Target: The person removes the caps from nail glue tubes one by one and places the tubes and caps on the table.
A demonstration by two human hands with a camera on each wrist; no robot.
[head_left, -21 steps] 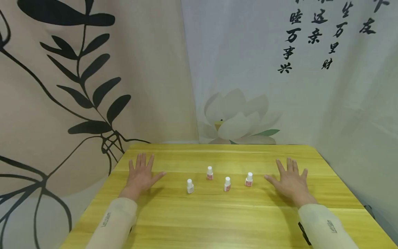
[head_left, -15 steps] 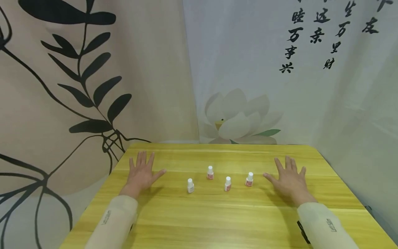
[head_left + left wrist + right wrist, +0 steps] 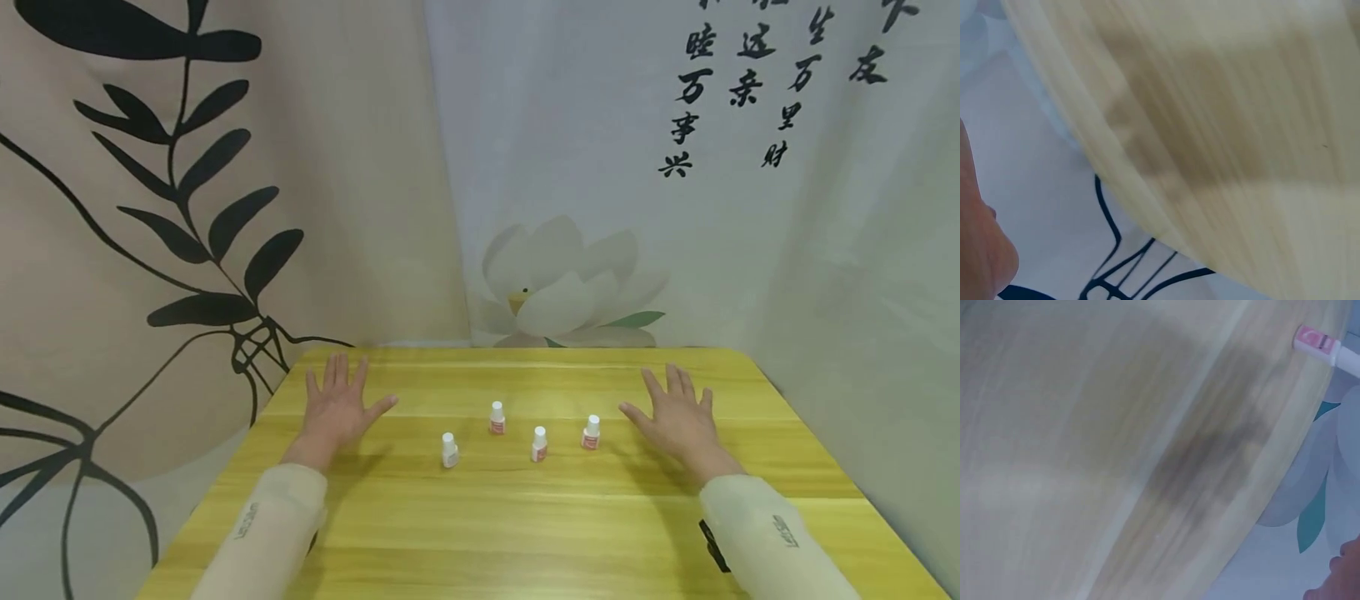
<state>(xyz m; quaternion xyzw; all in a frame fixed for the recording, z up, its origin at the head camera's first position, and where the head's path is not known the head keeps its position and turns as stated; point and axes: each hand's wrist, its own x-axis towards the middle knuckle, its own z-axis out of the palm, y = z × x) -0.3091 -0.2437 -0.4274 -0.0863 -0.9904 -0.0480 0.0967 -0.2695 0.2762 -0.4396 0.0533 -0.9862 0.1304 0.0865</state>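
Cream and pale-grey cloth backdrop: hangs behind the table's far edge, printed with a dark leaf spray, a white lotus and black Chinese characters.
Yellow wood-grain tabletop: spreads below both hands, far corners rounded.
Off-white sleeves: cover both forearms, small lettering on each.
Left hand: fingers spread wide, thumb pointing toward the bottles, nothing held; it appears raised, its shadow on the wood.
Right hand: likewise wide and holding nothing, thumb toward the bottles, shadow beneath.
Four small white bottles: all upright, long axes vertical, caps up, standing apart from one another between the hands and touching neither.
Leftmost bottle: nearest the left hand, closest to the person, its visible side mostly white.
Middle front bottle: reddish label turned partly rightward.
Rightmost bottle: just beyond the right thumb's tip, reddish label facing the person.
Rear bottle: farthest from the person, reddish label facing forward.
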